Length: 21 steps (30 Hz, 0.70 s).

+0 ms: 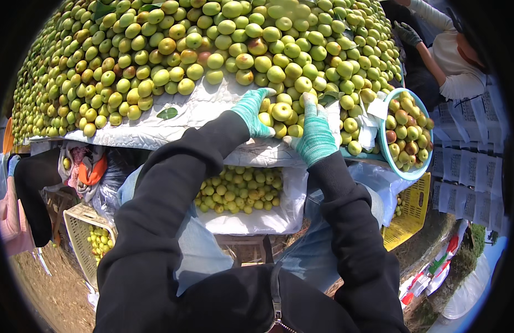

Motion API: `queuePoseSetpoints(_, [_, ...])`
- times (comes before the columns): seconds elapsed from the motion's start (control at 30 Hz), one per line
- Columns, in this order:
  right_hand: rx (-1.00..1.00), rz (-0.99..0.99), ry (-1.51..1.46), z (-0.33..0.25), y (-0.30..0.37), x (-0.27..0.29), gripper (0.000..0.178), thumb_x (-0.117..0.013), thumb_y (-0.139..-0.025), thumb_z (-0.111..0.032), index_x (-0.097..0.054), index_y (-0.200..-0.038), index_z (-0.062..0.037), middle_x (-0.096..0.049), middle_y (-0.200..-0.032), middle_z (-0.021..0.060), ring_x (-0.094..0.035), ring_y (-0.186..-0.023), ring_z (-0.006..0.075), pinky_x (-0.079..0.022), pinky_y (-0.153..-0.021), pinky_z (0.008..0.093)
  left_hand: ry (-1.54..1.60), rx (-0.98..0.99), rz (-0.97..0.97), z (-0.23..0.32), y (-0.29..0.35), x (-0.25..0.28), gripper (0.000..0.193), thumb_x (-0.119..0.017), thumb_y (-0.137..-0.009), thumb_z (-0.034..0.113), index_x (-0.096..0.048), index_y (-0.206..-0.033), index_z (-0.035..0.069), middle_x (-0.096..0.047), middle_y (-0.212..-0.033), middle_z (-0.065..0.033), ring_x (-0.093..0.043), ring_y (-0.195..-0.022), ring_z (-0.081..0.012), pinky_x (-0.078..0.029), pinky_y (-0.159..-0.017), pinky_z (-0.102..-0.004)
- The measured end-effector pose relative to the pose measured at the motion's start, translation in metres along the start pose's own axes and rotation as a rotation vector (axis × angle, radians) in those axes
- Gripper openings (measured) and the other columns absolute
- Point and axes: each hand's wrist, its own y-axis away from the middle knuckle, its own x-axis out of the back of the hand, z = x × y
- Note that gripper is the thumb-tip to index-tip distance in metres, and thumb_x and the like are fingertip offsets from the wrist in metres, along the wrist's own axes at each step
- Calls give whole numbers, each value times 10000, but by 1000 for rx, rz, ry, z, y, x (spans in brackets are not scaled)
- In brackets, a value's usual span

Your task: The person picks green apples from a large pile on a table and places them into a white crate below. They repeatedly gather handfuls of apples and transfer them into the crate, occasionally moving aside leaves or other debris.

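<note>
A big heap of green jujubes (251,30), some blushed brown, covers the padded white cloth (185,125) on the table. At its near edge, a small cluster of jujubes (280,111) lies between my two hands. My left hand (254,112), in a green knitted glove with pale fingertips, is on the left side of the cluster, thumb and fingers apart. My right hand (315,133), gloved alike, is on the right side with its fingers stretched toward the heap. Below the table edge, between my knees, a container with a white liner (290,205) holds more jujubes (240,188).
At the right, a light blue basin (386,145) holds browner jujubes. A yellow crate (410,213) stands below it, and a pale crate (82,230) with jujubes is at lower left. Another person (454,61) sits at far right; a person in a pink sleeve (11,213) is at left.
</note>
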Motion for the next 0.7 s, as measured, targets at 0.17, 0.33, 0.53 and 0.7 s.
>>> queuePoseSetpoints(0.17, [64,-15,-54,6,-18,7,1067,-913,-449,-231,-373,-1366,-166,-402,-1275,217,-440,-1190,387,-423,-1018,446,408,22,-122,-11,-2,-2,997,-883,-535,200,-385,-1396,130,-447,-1353,-129,-445,-1250,-264,-405,-1038,-384])
queuePoseSetpoints(0.33, [261,-50,-259,-1,-17,-4,940,-903,-462,-278,-461,-1285,-176,-452,-1227,199,-462,-1168,382,-413,-1013,443,823,59,-238,-11,7,0,989,-828,-589,42,-330,-1437,147,-537,-1275,-123,-538,-1164,-226,-481,-966,-346])
queuePoseSetpoints(0.53, [401,-214,-698,-6,9,-6,958,-915,-499,-218,-431,-1311,-64,-489,-1246,139,-467,-1189,307,-376,-1046,405,895,103,-193,4,50,10,1036,-902,-566,210,-335,-1422,77,-476,-1345,-115,-487,-1225,-218,-401,-1048,-372])
queuePoseSetpoints(0.7, [478,-251,-719,-12,37,-24,841,-874,-588,-318,-490,-1304,-101,-395,-1333,194,-399,-1253,380,-359,-1062,453,974,131,-253,3,85,11,1026,-863,-643,167,-249,-1460,80,-411,-1403,-113,-435,-1272,-220,-380,-1064,-368])
